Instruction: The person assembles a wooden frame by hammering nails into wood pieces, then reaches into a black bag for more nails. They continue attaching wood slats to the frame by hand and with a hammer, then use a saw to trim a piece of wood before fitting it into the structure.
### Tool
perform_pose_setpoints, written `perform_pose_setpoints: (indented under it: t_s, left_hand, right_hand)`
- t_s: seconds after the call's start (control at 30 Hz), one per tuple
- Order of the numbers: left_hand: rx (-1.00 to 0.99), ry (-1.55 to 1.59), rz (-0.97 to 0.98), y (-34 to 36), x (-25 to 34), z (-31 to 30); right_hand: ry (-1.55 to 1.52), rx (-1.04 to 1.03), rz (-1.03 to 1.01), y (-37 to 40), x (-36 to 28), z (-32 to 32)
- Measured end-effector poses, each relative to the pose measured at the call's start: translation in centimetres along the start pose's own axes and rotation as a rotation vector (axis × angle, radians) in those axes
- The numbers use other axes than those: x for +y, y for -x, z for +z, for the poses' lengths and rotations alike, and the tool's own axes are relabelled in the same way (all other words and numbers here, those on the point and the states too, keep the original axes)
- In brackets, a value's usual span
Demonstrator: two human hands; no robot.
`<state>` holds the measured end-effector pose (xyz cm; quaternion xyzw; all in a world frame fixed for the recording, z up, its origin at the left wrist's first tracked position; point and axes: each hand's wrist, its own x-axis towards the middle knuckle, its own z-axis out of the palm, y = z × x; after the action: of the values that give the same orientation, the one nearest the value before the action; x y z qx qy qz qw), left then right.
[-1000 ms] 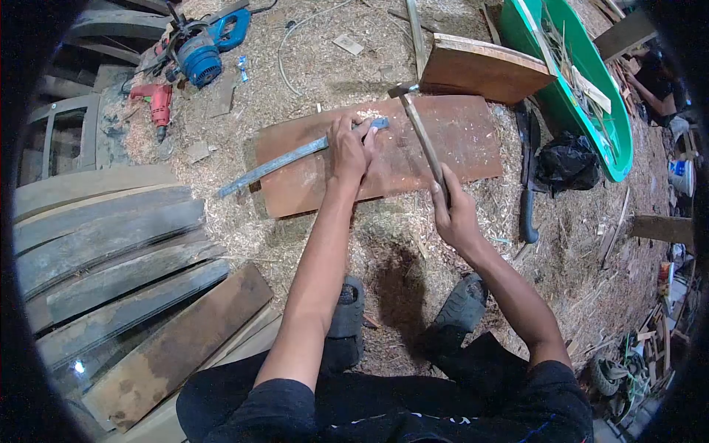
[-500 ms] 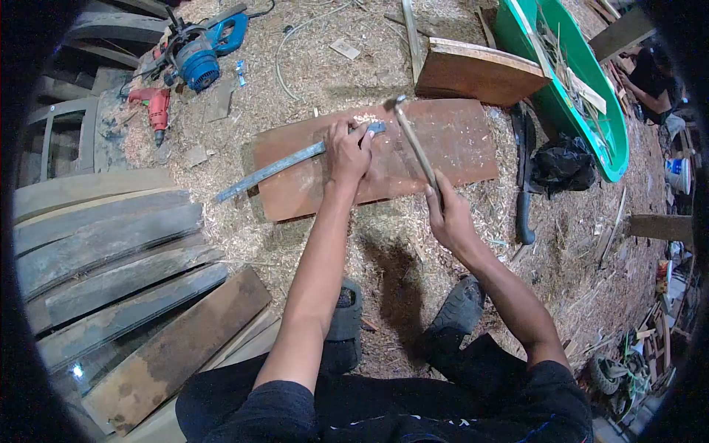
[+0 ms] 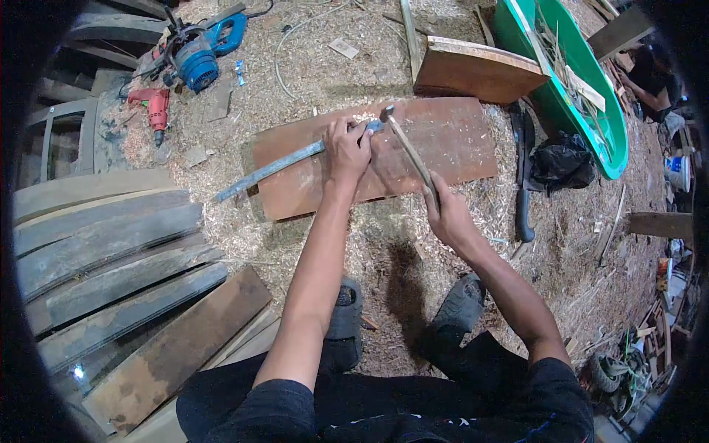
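left hand [image 3: 348, 148]: arm stretched straight forward; fingers wrapped tight on the flat metal bar [image 3: 281, 166] near its far end, pressing it down
right hand [image 3: 445, 210]: elbow bent, wrist cocked; fist clamped on the bottom of the hammer [image 3: 408, 150] handle
hammer: handle slants up-left, head just beside the bar's far tip – contact too small to tell
flat metal bar: lies diagonally on the reddish board [image 3: 458, 136]; its near-left end overhangs the board's left edge onto the sawdust floor [image 3: 384, 244]
board: flat on the floor, near edge just under the left wrist; right half bare
open room: strip of sawdust between board and sandals [image 3: 343, 310]
edges – left: stacked planks [image 3: 111, 251], well apart
far: second board [image 3: 480, 70] close behind
right: machete [image 3: 523, 170], black bag [image 3: 561, 162], green tub [image 3: 591, 96]
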<state>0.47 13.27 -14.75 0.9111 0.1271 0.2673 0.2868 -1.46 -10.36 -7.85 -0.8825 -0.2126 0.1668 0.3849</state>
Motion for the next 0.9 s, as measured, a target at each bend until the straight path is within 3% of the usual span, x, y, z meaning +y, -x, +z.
perform_pose_setpoints:
  t_s: [0.03,0.17,0.27,0.4,0.57,0.8,0.9]
  left_hand:
    - [-0.005,0.01,-0.004,-0.1,0.0,0.0]
    - [0.017,-0.013,0.019,0.4,-0.1,0.1]
    - [0.015,0.005,0.021,-0.3,0.0,-0.1]
    - [0.001,-0.045,0.019,0.2,-0.5,0.3]
    - [0.015,-0.081,0.091,-0.3,0.3,-0.5]
    - [-0.302,0.22,-0.029,-5.2,1.6,-6.0]
    - [-0.283,0.347,-0.04,-6.1,1.4,-6.8]
  right_hand:
    - [-0.027,0.004,0.044,0.2,-0.7,-0.4]
    - [-0.066,0.147,-0.125,0.1,-0.9,0.0]
    - [0.036,-0.046,0.101,-0.3,0.4,-0.2]
    - [-0.071,0.19,-0.095,-0.3,0.1,0.0]
    - [-0.121,0.14,-0.051,-0.2,0.6,0.1]
    - [-0.276,0.224,0.038,-1.6,1.7,0.1]
    - [-0.315,0.209,0.089,-2.3,-0.1,-0.7]
